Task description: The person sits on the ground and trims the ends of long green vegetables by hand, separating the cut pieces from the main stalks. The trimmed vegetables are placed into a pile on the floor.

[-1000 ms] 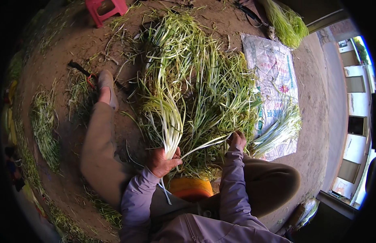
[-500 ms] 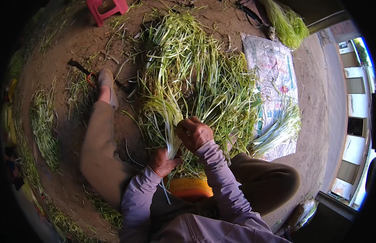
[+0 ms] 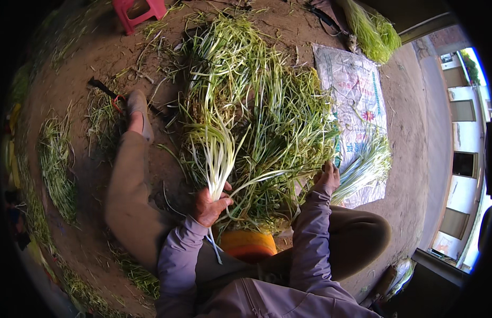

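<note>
My left hand (image 3: pixel 210 206) is closed round a bunch of chive-like stalks (image 3: pixel 219 159), white toward the grip, with their pale green tips spread away from me. A thin white end hangs below that hand. Off to the right, my right hand (image 3: pixel 326 178) has its fingers pinched together at the edge of the big heap of loose green stalks (image 3: pixel 277 116). One long pale strand (image 3: pixel 262 176) stretches across the heap from beside my left hand toward my right; whether the right fingers hold it is hidden.
A printed white woven sack (image 3: pixel 357 100) lies on the right, with a neat pile of white-ended stalks (image 3: pixel 362 172) on it. An orange-yellow rounded object (image 3: pixel 248 245) sits between my legs. Beyond are a red stool (image 3: pixel 142 15) and a green bundle (image 3: pixel 370 32); more stalks (image 3: pixel 57 164) lie left.
My right hand has moved from the bunch to the right, near the sack. The bunch in my left hand now fans out, whiter and more fully seen.
</note>
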A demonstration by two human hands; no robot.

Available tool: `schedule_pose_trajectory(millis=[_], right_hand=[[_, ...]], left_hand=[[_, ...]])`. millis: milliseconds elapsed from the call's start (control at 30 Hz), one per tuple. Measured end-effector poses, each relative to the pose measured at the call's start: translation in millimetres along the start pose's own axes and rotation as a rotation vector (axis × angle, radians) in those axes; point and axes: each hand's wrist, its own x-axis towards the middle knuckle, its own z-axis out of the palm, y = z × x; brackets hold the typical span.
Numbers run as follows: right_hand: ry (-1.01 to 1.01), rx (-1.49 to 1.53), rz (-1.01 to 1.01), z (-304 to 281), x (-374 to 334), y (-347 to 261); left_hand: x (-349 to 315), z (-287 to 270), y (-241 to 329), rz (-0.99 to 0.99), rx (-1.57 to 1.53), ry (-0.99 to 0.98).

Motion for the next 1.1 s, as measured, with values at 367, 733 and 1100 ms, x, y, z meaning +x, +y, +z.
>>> schedule_pose_trajectory(millis=[367, 733, 1100], right_hand=[[-0.925, -0.608, 0.297, 1.5, -93.8, 55.1], [-1.155, -0.473, 0.516, 14.6, -174.4, 43.7], [-1.147, -1.357, 0.033, 0.3, -176.4, 54.1]], left_hand=[[9.3, 4.3, 3.4, 0.171, -0.277, 0.228], [3.7, -2.7, 16.1, -0.077, -0.246, 0.170], [6.9, 4.1, 3.8, 0.013, -0.251, 0.250]])
